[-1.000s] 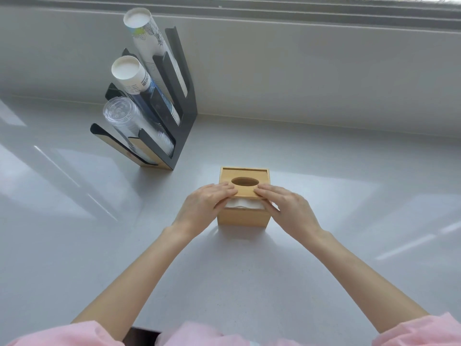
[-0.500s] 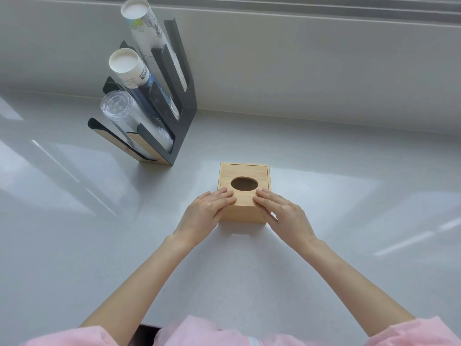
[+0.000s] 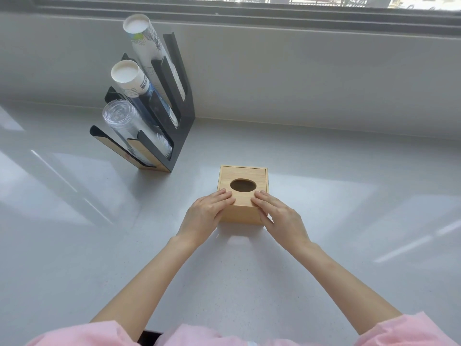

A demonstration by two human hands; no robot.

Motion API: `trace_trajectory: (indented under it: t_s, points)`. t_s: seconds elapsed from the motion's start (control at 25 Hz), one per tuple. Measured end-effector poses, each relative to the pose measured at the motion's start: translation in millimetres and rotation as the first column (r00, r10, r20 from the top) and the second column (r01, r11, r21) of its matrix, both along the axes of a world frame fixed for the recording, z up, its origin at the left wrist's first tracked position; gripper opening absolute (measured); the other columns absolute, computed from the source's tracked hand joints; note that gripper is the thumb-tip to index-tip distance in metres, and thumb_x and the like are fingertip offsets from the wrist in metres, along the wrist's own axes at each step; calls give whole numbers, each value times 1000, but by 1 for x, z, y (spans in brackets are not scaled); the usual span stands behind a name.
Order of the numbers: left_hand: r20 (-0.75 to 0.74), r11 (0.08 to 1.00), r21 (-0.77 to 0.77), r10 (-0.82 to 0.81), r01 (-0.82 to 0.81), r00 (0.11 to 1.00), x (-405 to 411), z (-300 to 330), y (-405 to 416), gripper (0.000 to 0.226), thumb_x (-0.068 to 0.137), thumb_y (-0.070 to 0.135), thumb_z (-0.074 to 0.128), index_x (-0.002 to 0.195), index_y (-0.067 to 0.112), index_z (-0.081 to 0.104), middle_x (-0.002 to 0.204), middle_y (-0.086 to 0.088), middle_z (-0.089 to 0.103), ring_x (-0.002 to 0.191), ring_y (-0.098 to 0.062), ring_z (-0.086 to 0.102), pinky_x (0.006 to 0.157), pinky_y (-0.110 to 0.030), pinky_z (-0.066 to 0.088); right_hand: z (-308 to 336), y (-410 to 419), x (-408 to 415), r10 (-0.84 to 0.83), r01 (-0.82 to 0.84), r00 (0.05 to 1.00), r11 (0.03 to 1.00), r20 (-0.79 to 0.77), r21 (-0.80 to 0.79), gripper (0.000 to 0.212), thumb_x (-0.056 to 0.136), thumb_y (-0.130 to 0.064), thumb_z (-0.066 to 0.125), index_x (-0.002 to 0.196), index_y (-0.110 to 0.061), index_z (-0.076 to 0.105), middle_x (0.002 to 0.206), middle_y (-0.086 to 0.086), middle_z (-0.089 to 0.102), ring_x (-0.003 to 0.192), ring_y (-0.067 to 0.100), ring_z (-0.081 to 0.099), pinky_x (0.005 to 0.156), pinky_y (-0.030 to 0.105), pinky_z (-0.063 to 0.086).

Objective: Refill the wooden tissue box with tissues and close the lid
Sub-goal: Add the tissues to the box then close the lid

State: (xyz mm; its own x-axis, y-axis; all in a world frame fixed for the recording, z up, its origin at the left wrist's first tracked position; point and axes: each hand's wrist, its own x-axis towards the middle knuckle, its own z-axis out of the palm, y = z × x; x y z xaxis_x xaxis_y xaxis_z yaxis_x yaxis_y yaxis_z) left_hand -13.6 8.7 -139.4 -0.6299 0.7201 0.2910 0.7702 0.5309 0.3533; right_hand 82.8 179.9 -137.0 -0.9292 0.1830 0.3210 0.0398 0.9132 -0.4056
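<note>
The wooden tissue box (image 3: 241, 214) stands on the white counter (image 3: 324, 221), straight ahead of me. Its sliding lid (image 3: 243, 173) lies flat and flush over the top. The oval opening (image 3: 243, 185) looks dark, and no tissue shows through it. My left hand (image 3: 206, 217) has its fingers laid on the lid's near left corner. My right hand (image 3: 282, 221) has its fingers on the near right corner, with the thumb against the box's front right edge. Both hands touch the box.
A black cup holder (image 3: 185, 136) stands at the back left against the wall, with two stacks of paper cups (image 3: 129, 77) and a stack of clear plastic cups (image 3: 119, 118). A window sill runs along the back. Pink sleeves show at the bottom edge.
One second ago the lid was partly back and white tissue showed at the near edge. The lid has since slid towards me and now covers the top.
</note>
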Motion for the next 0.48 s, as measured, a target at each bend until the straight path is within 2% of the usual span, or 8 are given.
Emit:
trace_trajectory:
  t_s: [0.08, 0.12, 0.2, 0.28, 0.4, 0.48]
  points:
    - [-49, 999, -45, 6, -8, 999, 1, 5, 1, 34, 81, 27, 42, 90, 20, 74, 100, 5, 75, 96, -12, 70, 80, -33, 54, 2, 2, 0, 22, -23, 1000, 999, 10, 40, 27, 78, -22, 60, 100, -14, 74, 111, 2, 73, 106, 21, 68, 77, 36, 60]
    - [-77, 997, -67, 17, -22, 997, 1, 8, 2, 33, 80, 28, 42, 88, 22, 74, 96, 7, 76, 93, -11, 70, 83, -36, 53, 5, 2, -1, 41, -43, 998, 998, 38, 50, 30, 77, -23, 61, 102, -12, 73, 114, 4, 72, 111, 23, 65, 87, 40, 57]
    - [-128, 996, -79, 40, -51, 991, -3, 16, 5, 36, 81, 32, 41, 93, 21, 72, 98, 6, 75, 94, -12, 70, 88, -42, 49, 16, 4, -2, 52, -57, 990, 998, 132, 36, 41, 82, -31, 51, 116, -13, 66, 130, 5, 61, 130, 23, 49, 108, 42, 38]
    - [-133, 994, -86, 52, -64, 990, -6, 27, 9, 47, 82, 37, 36, 111, 17, 66, 114, -1, 70, 110, -18, 64, 97, -47, 42, 28, 9, -4, 35, -46, 972, 998, 234, 44, 51, 89, -41, 43, 135, -19, 48, 150, 2, 38, 143, 18, 26, 117, 38, 15]
    - [-28, 971, -221, 91, -95, 995, -13, 46, 18, 57, 90, 43, 37, 141, 19, 33, 150, -1, 34, 141, -18, 26, 115, -45, 12, 48, 18, -14, -53, 4, 952, 987, 303, 161, 59, 93, -43, 44, 146, -26, 25, 160, 1, 8, 148, 17, 3, 118, 40, 2]
    - [-33, 948, -287, 130, -134, 991, -22, 63, 29, 63, 92, 43, 40, 146, 22, 17, 157, 1, 16, 145, -17, 9, 116, -43, 1, 68, 24, -23, -112, 45, 945, 975, 308, 216, 63, 92, -45, 45, 147, -25, 20, 160, 2, 2, 148, 20, -2, 118, 44, 0]
